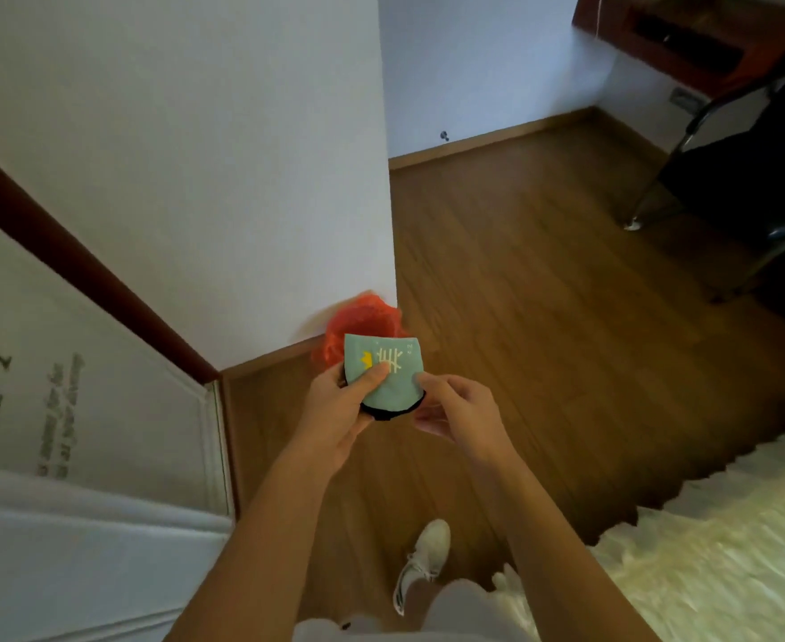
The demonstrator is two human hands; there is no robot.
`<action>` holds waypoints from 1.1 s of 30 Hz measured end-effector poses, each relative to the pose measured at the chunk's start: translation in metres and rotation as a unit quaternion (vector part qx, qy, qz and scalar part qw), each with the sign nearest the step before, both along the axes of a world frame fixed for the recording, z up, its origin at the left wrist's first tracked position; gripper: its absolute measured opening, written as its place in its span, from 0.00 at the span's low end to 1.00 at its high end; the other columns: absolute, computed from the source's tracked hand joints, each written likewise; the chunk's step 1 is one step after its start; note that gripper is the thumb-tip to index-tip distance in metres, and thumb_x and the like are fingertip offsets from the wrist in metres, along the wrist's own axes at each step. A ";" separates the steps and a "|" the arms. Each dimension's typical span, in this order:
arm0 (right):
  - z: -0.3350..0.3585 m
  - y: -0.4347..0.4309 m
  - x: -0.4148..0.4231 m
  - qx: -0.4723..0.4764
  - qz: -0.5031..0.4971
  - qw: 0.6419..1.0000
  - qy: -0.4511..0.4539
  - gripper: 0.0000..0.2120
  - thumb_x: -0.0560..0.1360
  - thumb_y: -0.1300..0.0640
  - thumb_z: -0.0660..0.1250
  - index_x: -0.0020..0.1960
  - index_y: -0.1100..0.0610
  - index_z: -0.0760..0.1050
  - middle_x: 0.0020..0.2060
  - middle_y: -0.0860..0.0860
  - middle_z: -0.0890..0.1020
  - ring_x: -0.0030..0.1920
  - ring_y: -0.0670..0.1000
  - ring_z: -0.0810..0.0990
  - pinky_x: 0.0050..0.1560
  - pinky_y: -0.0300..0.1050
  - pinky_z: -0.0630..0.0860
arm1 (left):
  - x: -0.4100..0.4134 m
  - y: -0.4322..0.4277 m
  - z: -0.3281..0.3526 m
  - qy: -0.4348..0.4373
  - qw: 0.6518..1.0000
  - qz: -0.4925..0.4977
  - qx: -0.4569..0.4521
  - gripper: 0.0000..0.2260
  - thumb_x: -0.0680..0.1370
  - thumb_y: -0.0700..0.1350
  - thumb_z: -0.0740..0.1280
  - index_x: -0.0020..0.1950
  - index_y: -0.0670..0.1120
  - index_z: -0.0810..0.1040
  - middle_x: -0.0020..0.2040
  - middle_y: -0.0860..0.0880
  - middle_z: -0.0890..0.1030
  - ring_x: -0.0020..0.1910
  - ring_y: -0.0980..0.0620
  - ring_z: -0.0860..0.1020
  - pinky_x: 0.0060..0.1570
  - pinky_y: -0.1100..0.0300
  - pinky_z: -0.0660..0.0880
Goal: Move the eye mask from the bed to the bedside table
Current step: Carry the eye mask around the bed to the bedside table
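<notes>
The eye mask is pale teal with a black edge and a yellow and white print, and it looks folded. I hold it in the air over the wooden floor, in front of my body. My left hand grips its left side, thumb on the printed face. My right hand touches its right edge with the fingertips, palm partly open. The bed with white bedding lies at the left. No bedside table is in view.
A red bin bag or basket sits on the floor by the white wall corner, just behind the mask. A fluffy white rug covers the lower right. A dark chair and a wooden desk stand at the upper right. My white shoe is below.
</notes>
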State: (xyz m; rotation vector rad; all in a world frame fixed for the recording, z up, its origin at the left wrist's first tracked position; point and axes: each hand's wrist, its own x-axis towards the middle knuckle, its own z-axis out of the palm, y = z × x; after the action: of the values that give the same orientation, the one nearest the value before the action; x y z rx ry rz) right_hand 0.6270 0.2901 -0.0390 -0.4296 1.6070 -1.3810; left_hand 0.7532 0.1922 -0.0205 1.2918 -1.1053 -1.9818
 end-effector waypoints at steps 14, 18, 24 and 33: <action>0.023 -0.064 -0.234 -0.010 -0.152 0.988 0.007 0.12 0.78 0.51 0.69 0.49 0.59 0.84 0.46 0.63 0.86 0.43 0.53 0.85 0.44 0.45 0.83 | -0.272 -0.106 0.018 0.009 0.983 -0.179 0.027 0.16 0.72 0.41 0.74 0.58 0.44 0.80 0.53 0.43 0.86 0.54 0.45 0.83 0.51 0.48 0.81; 0.016 -0.075 -0.299 0.005 -0.207 0.978 0.008 0.12 0.78 0.50 0.69 0.49 0.59 0.84 0.47 0.63 0.86 0.42 0.51 0.84 0.44 0.44 0.83 | -0.354 -0.126 0.012 0.004 0.971 -0.234 0.043 0.12 0.74 0.40 0.73 0.57 0.45 0.80 0.54 0.44 0.85 0.54 0.45 0.83 0.51 0.49 0.80; 0.008 -0.107 -0.418 0.026 -0.292 0.956 0.012 0.12 0.78 0.50 0.69 0.50 0.58 0.84 0.46 0.61 0.86 0.44 0.54 0.85 0.47 0.48 0.84 | -0.500 -0.166 0.005 0.002 0.948 -0.313 0.055 0.13 0.75 0.40 0.72 0.59 0.44 0.79 0.54 0.43 0.84 0.55 0.45 0.82 0.52 0.49 0.80; 0.019 -0.124 -0.568 0.041 -0.433 0.900 0.010 0.10 0.77 0.52 0.70 0.46 0.58 0.85 0.39 0.55 0.86 0.41 0.51 0.85 0.43 0.47 0.84 | -0.697 -0.194 0.008 -0.016 0.896 -0.440 0.050 0.14 0.73 0.42 0.74 0.58 0.45 0.80 0.54 0.43 0.85 0.55 0.44 0.82 0.51 0.48 0.80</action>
State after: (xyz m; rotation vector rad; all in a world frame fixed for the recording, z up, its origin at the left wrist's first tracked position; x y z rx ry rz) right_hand 0.0592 0.1665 -0.0197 0.3957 1.9614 -1.9300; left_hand 0.0558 -0.0013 -0.0121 0.9294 -1.8494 -2.6692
